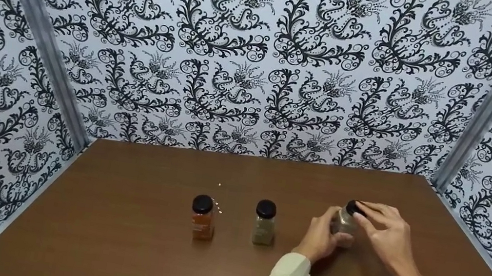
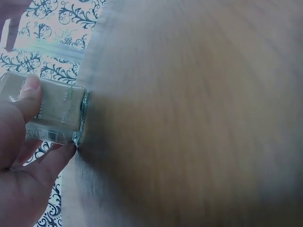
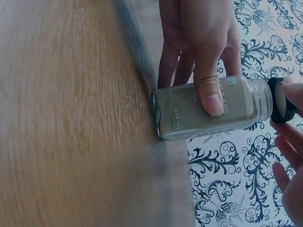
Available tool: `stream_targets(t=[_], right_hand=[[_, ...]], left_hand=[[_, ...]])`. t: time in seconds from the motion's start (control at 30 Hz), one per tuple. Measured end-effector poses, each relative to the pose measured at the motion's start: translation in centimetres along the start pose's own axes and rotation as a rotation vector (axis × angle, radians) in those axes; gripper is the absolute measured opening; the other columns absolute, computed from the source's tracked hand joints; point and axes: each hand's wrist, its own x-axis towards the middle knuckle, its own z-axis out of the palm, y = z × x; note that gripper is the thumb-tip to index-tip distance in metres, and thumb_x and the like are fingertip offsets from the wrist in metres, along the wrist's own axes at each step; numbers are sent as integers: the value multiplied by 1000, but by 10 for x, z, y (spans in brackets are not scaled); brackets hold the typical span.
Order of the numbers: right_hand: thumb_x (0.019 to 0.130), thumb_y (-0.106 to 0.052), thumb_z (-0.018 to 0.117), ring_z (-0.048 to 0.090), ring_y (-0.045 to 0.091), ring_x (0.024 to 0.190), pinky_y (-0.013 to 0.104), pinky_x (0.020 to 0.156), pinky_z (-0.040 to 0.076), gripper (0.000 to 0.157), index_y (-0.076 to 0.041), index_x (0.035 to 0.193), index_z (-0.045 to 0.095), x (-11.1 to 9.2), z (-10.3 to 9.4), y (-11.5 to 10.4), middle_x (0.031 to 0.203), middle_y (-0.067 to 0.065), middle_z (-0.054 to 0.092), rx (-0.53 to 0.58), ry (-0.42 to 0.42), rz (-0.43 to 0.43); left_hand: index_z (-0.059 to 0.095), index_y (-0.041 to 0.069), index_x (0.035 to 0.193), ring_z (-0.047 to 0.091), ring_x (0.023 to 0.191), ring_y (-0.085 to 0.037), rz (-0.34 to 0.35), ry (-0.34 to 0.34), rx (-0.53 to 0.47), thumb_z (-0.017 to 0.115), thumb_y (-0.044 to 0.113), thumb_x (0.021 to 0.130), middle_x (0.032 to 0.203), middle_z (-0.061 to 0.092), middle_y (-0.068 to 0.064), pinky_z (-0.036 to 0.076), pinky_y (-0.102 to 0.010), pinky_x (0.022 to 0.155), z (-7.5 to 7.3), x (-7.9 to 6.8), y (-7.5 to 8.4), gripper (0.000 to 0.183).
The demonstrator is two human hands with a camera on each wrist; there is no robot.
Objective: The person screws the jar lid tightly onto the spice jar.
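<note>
Over on the right side of the counter (image 1: 134,249), the head view gives us two hands at one jar: the left hand (image 1: 322,234) wrapped round the held jar (image 1: 344,222), the right hand (image 1: 391,235) with its fingers pinching the black cap (image 1: 355,208) at the top. Tally: three jars, three caps, two hands. The orange-filled jar (image 1: 202,226) stands furthest left, the grey-green jar (image 1: 263,232) between it and the hands, each upright and capped. Pale specks (image 1: 220,212) lie by the orange one, too small to count surely.

Across to the left wrist: one jar, left thumb and fingers clasping it, base close to the counter, touching or not I can't tell. Should that grip slacken, smooth glass could slip or tip.

Right wrist now, and it's the tense one! One jar, one cap, bare glass thread in plain sight. The cap looks to be off the thread, so the danger, I'd judge, is a spill: one tilt or knock could throw out the filling. Set crooked, the cap might bind on the thread; pinched too lightly, it could drop and roll.
</note>
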Motion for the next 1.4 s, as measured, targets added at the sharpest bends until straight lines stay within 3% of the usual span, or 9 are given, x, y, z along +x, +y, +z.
stream_targets(t=[0.33, 0.5, 0.7, 1.0, 1.23, 1.4], right_hand=[[77, -1, 84, 53, -5, 104, 11, 90, 35, 30, -8, 105, 79, -1, 5, 4, 107, 14, 76, -38, -41, 5], [75, -1, 85, 55, 1, 101, 26, 87, 36, 30, -8, 103, 80, -1, 6, 3, 105, 13, 76, -62, -49, -23], [74, -5, 87, 57, 10, 98, 28, 87, 37, 28, -7, 101, 80, 3, 5, 0, 101, 11, 77, -79, -61, -3], [73, -13, 89, 46, 0, 94, 39, 84, 31, 29, -5, 99, 78, 1, 7, -1, 97, 13, 72, -95, -68, 66], [71, -8, 90, 47, 9, 94, 40, 86, 31, 29, -2, 95, 74, -2, 15, -1, 98, 14, 62, -80, -32, 78], [76, -11, 87, 49, 9, 102, 26, 92, 35, 28, -2, 98, 73, -2, 14, -4, 110, 14, 61, -50, -26, 104]], left_hand=[[56, 17, 129, 68, 102, -6, -29, 4, 19, 79, 23, 85, 118, 73, -4, 52, -17, 85, 0, 1, 3, 50], [56, 19, 129, 69, 100, -7, -38, -1, 8, 80, 23, 85, 118, 73, -4, 52, -16, 81, 0, 1, 3, 50], [56, 21, 129, 69, 100, -9, -56, -5, -1, 80, 22, 85, 118, 73, -4, 52, -17, 81, -1, 0, 4, 50], [56, 20, 129, 70, 98, -9, -39, -3, 20, 78, 25, 86, 116, 74, -6, 52, -16, 79, -1, -1, 3, 49], [57, 20, 127, 70, 96, -10, -37, 10, 26, 79, 27, 85, 113, 74, -4, 50, -15, 77, 0, -2, 2, 48], [57, 22, 129, 69, 100, -10, -61, -7, 10, 79, 28, 85, 118, 73, -2, 52, -18, 81, 1, 1, 0, 50]])
